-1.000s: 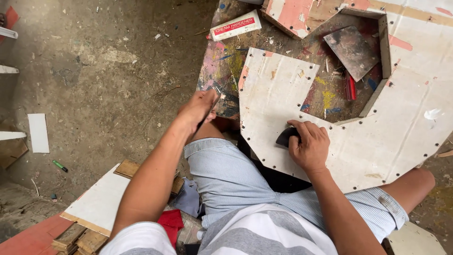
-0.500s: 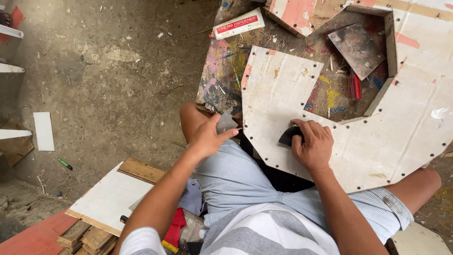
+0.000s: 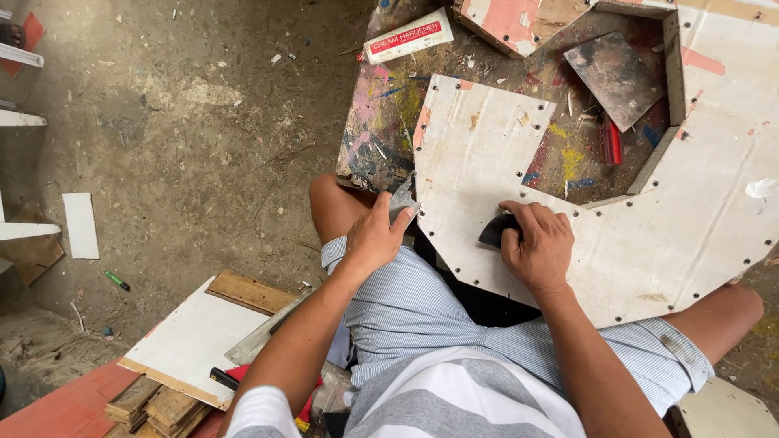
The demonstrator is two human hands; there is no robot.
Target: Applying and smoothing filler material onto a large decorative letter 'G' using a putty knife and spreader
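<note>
I sit with a large white curved board [image 3: 649, 243] dotted with screw holes resting over my lap. My right hand [image 3: 537, 243] presses a small black block [image 3: 495, 229] flat on the board's near part. My left hand [image 3: 375, 235] holds a small grey metal scraper blade [image 3: 401, 199] at the board's left edge, just above my left knee. A paint-stained work board [image 3: 381, 122] lies under the white board.
A long white tube box with a red label [image 3: 408, 36] lies at the top. A dark square metal plate [image 3: 617, 77] and a red tool [image 3: 611, 142] sit in the cutout. White panel [image 3: 191, 341], wood scraps and red sheet lie lower left on the concrete floor.
My left hand picked the grey scraper blade off the stained board and drew it back towards the white board's left edge. My right hand stayed on the black block.
</note>
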